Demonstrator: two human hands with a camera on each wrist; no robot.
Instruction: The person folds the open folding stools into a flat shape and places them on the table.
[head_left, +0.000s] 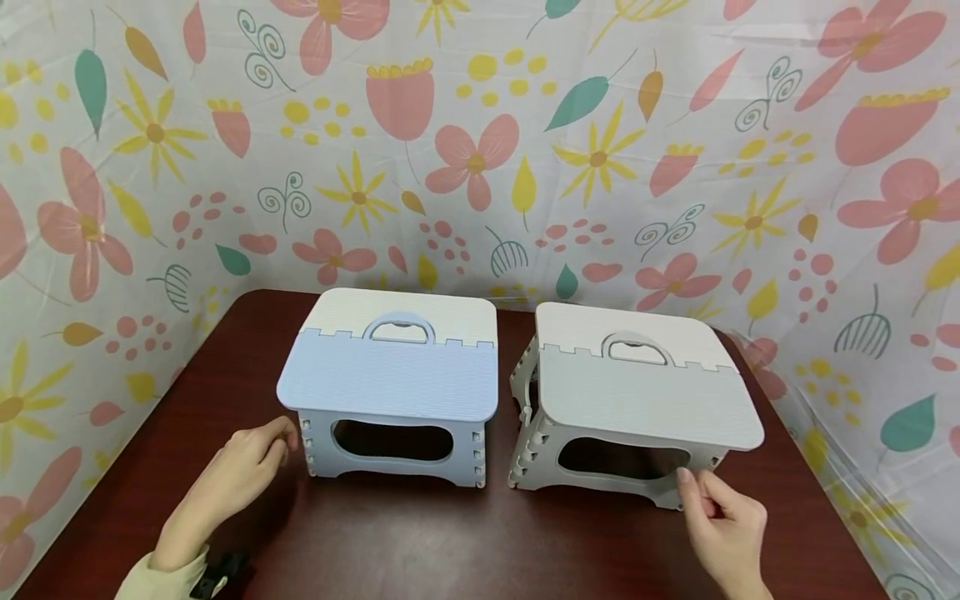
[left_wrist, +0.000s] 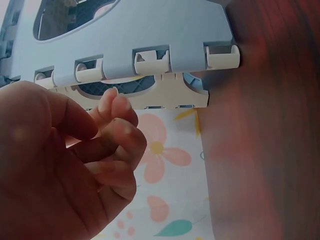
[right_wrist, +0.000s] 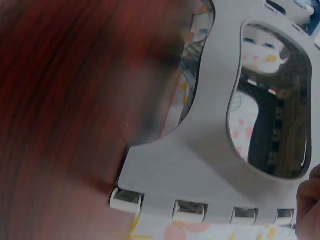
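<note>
Dark-red wood-grain surface [head_left: 420, 542] | blue-and-white plastic step stool [head_left: 390, 383], long axis left-right, just right of the left hand [head_left: 247, 465] | grey-and-white plastic step stool [head_left: 645, 393] just beyond the right hand [head_left: 723, 525] | I see both hands loosely curled, gripping nothing

Blue stool [head_left: 397, 379] is standing upright and unfolded on the table [head_left: 420, 542], 2-tone top, light blue up front and white at the back, with a loop handle [head_left: 397, 317]. Gray stool [head_left: 645, 392] is just beside it on the right, not touching, also unfolded, same white back, turned a bit at an angle.
</note>
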